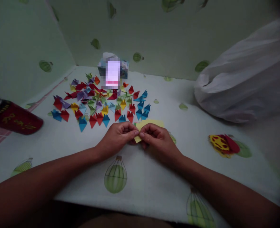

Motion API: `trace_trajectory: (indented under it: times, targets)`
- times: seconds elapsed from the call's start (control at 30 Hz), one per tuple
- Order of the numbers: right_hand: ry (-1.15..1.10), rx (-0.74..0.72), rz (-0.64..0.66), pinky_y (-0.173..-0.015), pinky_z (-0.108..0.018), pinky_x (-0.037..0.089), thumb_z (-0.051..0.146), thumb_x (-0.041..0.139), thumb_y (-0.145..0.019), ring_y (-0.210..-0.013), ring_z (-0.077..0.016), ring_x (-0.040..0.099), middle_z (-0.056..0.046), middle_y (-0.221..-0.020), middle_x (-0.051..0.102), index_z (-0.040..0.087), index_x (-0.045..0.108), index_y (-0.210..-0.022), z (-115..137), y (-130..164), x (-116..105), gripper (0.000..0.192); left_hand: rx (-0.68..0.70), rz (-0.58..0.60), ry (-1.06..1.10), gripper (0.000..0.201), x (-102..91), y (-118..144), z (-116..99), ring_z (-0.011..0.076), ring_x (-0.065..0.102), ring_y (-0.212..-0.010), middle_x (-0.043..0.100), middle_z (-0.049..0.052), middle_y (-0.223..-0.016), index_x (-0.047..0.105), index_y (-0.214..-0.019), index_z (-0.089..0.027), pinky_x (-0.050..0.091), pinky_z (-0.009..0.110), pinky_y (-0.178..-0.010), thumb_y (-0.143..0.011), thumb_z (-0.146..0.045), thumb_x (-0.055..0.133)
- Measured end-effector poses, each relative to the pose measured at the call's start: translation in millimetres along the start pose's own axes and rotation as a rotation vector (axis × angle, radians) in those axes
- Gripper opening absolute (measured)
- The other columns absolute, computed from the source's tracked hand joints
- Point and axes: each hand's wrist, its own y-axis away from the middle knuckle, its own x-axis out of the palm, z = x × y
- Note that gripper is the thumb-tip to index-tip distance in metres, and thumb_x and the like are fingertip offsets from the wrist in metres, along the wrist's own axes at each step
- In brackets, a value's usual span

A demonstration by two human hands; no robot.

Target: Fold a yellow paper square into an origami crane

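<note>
Between my two hands is a small piece of yellow paper [137,138], partly hidden by the fingers. My left hand [120,134] pinches its left side with thumb and forefinger. Its right side is pinched by my right hand [159,141], and the fingertips of both hands nearly meet. Just behind the hands, flat on the table, lies yellow square paper [155,123], with a bit of green showing at its left. Beyond spreads a group of several folded paper cranes [99,118] in red, blue, yellow, green and purple.
A red can [16,118] stands at the left. Behind the cranes, a lit phone [113,72] leans before a tissue box [125,69]. A white plastic bag [235,82] bulges at the right, with a red and yellow cut-out item [222,145] nearer me. Walls enclose the table's back and left.
</note>
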Motion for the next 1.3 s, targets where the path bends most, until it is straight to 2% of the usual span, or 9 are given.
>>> trace_trajectory:
  times: [0.27,0.43,0.53,0.77,0.9,1.03,1.3]
  targets:
    - [0.102,-0.009,-0.051,-0.049,-0.023,0.036,0.035,0.066,-0.085,-0.047,-0.0094,0.048,0.005,-0.052,0.056,0.019,0.055,-0.074,1.0,2.8,0.4,0.022,-0.057,0.056,0.072,0.029,-1.1,-0.1,-0.6,0.0123,0.067,-0.066,0.065,0.000,-0.068,0.064,-0.080,-0.013,0.057,0.024,-0.067,-0.083,-0.041,0.068]
    - [0.117,-0.017,-0.074,-0.048,-0.023,0.035,0.037,0.065,-0.086,-0.047,-0.0094,0.046,0.005,-0.051,0.054,0.019,0.054,-0.074,-0.2,2.9,0.4,0.024,-0.080,0.091,0.106,0.024,-2.0,-2.3,0.5,0.0107,0.066,-0.067,0.068,0.000,-0.073,0.065,-0.086,-0.013,0.054,0.021,-0.065,-0.075,-0.032,0.076]
    - [0.129,-0.016,-0.071,-0.048,-0.023,0.035,0.037,0.065,-0.086,-0.047,-0.0094,0.047,0.005,-0.051,0.054,0.019,0.054,-0.074,-0.3,2.7,0.2,0.024,-0.090,0.082,0.098,0.023,-1.2,-2.8,0.7,0.0102,0.065,-0.064,0.067,-0.001,-0.070,0.065,-0.084,-0.013,0.052,0.020,-0.063,-0.072,-0.028,0.078]
    - [0.118,-0.025,-0.019,-0.050,-0.024,0.039,0.034,0.065,-0.083,-0.048,-0.0098,0.051,0.004,-0.056,0.056,0.018,0.056,-0.075,3.7,2.6,1.1,0.020,-0.066,0.016,0.056,0.019,1.0,0.1,0.3,0.0094,0.064,-0.061,0.064,-0.002,-0.067,0.065,-0.079,-0.013,0.052,0.019,-0.060,-0.077,-0.030,0.074]
    - [0.164,-0.039,-0.036,-0.050,-0.024,0.038,0.032,0.062,-0.085,-0.048,-0.0099,0.050,0.004,-0.055,0.055,0.018,0.055,-0.074,4.2,3.6,0.9,0.019,-0.072,0.052,0.098,0.018,0.0,-0.7,0.6,0.0092,0.064,-0.063,0.065,-0.001,-0.070,0.066,-0.081,-0.012,0.052,0.019,-0.062,-0.077,-0.028,0.074]
    - [0.164,-0.025,-0.067,-0.049,-0.024,0.036,0.034,0.061,-0.086,-0.048,-0.0103,0.048,0.004,-0.053,0.055,0.019,0.054,-0.075,1.4,3.8,-0.1,0.020,-0.122,0.092,0.162,0.020,-0.9,-3.3,2.8,0.0094,0.066,-0.065,0.068,-0.002,-0.070,0.064,-0.086,-0.013,0.052,0.020,-0.065,-0.072,-0.019,0.076]
    - [0.169,-0.021,-0.083,-0.049,-0.024,0.036,0.033,0.061,-0.087,-0.049,-0.0102,0.047,0.004,-0.053,0.054,0.019,0.053,-0.074,0.4,3.9,0.1,0.021,-0.134,0.081,0.211,0.020,0.8,-3.6,5.1,0.0088,0.065,-0.065,0.068,-0.002,-0.070,0.063,-0.084,-0.013,0.051,0.021,-0.067,-0.069,-0.016,0.076]
